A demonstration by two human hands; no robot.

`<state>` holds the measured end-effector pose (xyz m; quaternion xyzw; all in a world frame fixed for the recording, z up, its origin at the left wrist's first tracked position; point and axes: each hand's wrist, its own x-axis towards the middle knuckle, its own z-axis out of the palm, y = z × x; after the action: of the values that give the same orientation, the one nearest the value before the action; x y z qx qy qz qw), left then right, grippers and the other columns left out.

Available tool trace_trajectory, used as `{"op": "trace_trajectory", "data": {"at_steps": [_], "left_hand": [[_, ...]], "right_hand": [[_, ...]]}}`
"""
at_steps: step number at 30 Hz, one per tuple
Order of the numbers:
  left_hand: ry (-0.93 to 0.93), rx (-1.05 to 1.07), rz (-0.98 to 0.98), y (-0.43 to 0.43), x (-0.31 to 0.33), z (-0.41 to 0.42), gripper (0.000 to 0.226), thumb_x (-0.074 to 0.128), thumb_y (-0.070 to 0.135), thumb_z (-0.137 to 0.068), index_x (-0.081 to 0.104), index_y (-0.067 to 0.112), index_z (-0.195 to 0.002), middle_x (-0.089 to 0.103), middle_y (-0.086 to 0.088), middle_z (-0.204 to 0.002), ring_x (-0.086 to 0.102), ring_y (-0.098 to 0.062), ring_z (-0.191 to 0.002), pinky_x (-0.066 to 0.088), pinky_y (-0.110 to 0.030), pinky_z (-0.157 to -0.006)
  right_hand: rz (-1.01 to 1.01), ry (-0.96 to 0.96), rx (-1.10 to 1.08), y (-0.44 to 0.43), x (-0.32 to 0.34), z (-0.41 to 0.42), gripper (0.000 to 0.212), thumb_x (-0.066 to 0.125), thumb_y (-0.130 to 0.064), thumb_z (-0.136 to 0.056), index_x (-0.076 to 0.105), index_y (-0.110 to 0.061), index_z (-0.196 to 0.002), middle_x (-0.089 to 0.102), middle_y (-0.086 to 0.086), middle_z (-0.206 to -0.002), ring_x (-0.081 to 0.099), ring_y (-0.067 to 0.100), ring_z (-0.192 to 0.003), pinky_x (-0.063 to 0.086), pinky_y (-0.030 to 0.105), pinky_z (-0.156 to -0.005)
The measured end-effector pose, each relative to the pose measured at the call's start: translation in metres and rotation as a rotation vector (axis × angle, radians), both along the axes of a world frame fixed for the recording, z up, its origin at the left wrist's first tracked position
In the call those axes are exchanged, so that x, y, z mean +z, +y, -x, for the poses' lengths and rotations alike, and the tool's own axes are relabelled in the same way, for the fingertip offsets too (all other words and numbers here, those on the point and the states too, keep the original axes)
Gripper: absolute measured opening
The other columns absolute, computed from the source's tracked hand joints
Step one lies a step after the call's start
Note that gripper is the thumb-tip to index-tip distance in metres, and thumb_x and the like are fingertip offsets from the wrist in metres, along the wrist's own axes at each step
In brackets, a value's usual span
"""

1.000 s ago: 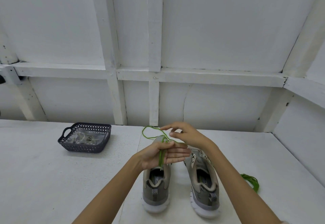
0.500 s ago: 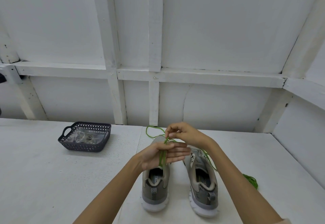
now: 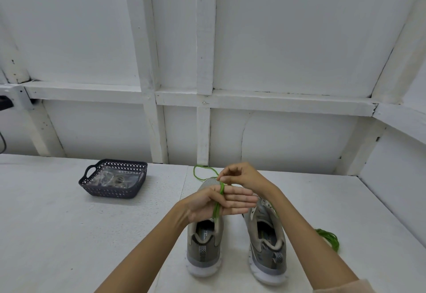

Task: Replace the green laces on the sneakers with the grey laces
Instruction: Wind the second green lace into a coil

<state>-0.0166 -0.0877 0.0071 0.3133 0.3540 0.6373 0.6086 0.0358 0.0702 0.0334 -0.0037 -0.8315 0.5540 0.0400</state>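
Two grey sneakers stand heels toward me on the white table, the left sneaker point(image 3: 204, 244) and the right sneaker point(image 3: 265, 246). My left hand point(image 3: 219, 203) hovers over the left sneaker with its fingers held straight, and a green lace point(image 3: 217, 200) is wound around them. My right hand point(image 3: 242, 176) pinches that lace just above the left fingers. A loose loop of the lace point(image 3: 202, 173) trails behind the toe. A second green lace point(image 3: 328, 238) lies bunched right of the right sneaker, partly behind my forearm.
A dark perforated basket point(image 3: 115, 191) holding clear plastic packets sits at the left of the table. White framed wall panels rise close behind the table and along its right side.
My right hand has carried the green lace around my left fingers, and the loose loop behind the toe has shrunk. The left hand stays over the left sneaker.
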Motion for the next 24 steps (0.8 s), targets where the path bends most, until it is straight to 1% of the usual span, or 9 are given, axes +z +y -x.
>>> {"op": "trace_trajectory", "data": {"at_steps": [4, 5, 6, 7, 8, 10, 12, 16, 24], "left_hand": [[-0.049, 0.067, -0.060, 0.000, 0.009, 0.004, 0.058, 0.031, -0.020, -0.081, 0.043, -0.011, -0.137, 0.043, -0.031, -0.141, 0.041, -0.040, -0.135, 0.036, -0.043, -0.112], [-0.054, 0.097, -0.079, 0.000, 0.011, 0.006, 0.059, 0.031, -0.021, -0.079, 0.044, -0.011, -0.136, 0.043, -0.031, -0.142, 0.041, -0.039, -0.135, 0.037, -0.042, -0.112], [-0.066, 0.127, -0.096, 0.000, 0.012, 0.008, 0.060, 0.030, -0.021, -0.078, 0.046, -0.011, -0.135, 0.043, -0.031, -0.142, 0.041, -0.039, -0.135, 0.037, -0.042, -0.112], [-0.083, 0.152, -0.111, 0.000, 0.013, 0.011, 0.062, 0.030, -0.022, -0.076, 0.046, -0.011, -0.134, 0.043, -0.031, -0.142, 0.041, -0.039, -0.135, 0.037, -0.042, -0.112], [-0.095, 0.173, -0.125, 0.000, 0.014, 0.014, 0.064, 0.028, -0.024, -0.075, 0.046, -0.011, -0.135, 0.042, -0.030, -0.143, 0.041, -0.039, -0.135, 0.036, -0.042, -0.112], [-0.085, 0.213, -0.134, 0.000, 0.016, 0.020, 0.068, 0.025, -0.026, -0.073, 0.042, -0.011, -0.137, 0.042, -0.028, -0.144, 0.041, -0.036, -0.136, 0.036, -0.041, -0.112], [-0.047, 0.254, -0.131, 0.000, 0.016, 0.026, 0.069, 0.025, -0.026, -0.073, 0.038, -0.010, -0.139, 0.044, -0.026, -0.143, 0.042, -0.034, -0.135, 0.037, -0.040, -0.111], [0.018, 0.306, -0.121, 0.002, 0.012, 0.032, 0.068, 0.028, -0.025, -0.072, 0.040, -0.009, -0.138, 0.047, -0.024, -0.141, 0.045, -0.032, -0.134, 0.038, -0.039, -0.111], [0.159, 0.238, -0.011, -0.004, -0.003, 0.026, 0.055, 0.037, -0.009, -0.071, 0.063, -0.002, -0.119, 0.064, -0.021, -0.118, 0.063, -0.030, -0.107, 0.052, -0.034, -0.091]], "right_hand": [[0.290, -0.208, 0.108, -0.012, -0.014, -0.001, 0.025, 0.048, -0.002, -0.097, 0.059, -0.013, -0.078, 0.064, -0.019, -0.055, 0.057, -0.012, -0.054, 0.042, 0.012, -0.065], [0.240, -0.225, 0.152, -0.001, -0.030, -0.005, 0.008, 0.064, -0.003, -0.089, 0.058, -0.008, -0.087, 0.070, -0.014, -0.064, 0.060, -0.015, -0.065, 0.046, 0.012, -0.072], [0.194, -0.273, 0.090, -0.002, -0.035, -0.011, 0.024, 0.071, -0.009, -0.085, 0.057, 0.006, -0.098, 0.075, 0.011, -0.082, 0.066, -0.009, -0.086, 0.048, 0.013, -0.085], [0.098, -0.248, -0.170, -0.009, -0.049, 0.003, 0.032, 0.061, -0.007, -0.091, 0.053, 0.018, -0.110, 0.067, 0.029, -0.108, 0.065, 0.009, -0.108, 0.048, 0.023, -0.097], [0.188, -0.303, -0.097, -0.014, -0.051, 0.003, 0.031, 0.051, -0.003, -0.096, 0.052, 0.021, -0.115, 0.062, 0.034, -0.113, 0.066, 0.025, -0.108, 0.049, 0.040, -0.099], [-0.103, -0.173, -0.043, -0.019, -0.053, -0.012, 0.026, 0.058, -0.008, -0.095, 0.064, 0.014, -0.107, 0.070, 0.022, -0.088, 0.068, 0.028, -0.074, 0.052, 0.054, -0.084], [0.058, -0.157, 0.153, -0.027, -0.033, -0.032, 0.026, 0.065, -0.018, -0.092, 0.072, 0.006, -0.100, 0.073, 0.013, -0.081, 0.066, 0.029, -0.071, 0.055, 0.039, -0.075], [-0.153, -0.224, 0.399, -0.034, -0.023, -0.031, 0.016, 0.060, -0.025, -0.096, 0.075, -0.024, -0.103, 0.073, 0.010, -0.082, 0.066, 0.025, -0.070, 0.053, 0.032, -0.071], [-0.282, -0.112, 0.326, -0.019, 0.039, -0.023, 0.018, 0.060, -0.017, -0.095, 0.070, -0.003, -0.093, 0.060, 0.008, -0.075, 0.047, 0.007, -0.058, 0.036, 0.022, -0.055]]}}
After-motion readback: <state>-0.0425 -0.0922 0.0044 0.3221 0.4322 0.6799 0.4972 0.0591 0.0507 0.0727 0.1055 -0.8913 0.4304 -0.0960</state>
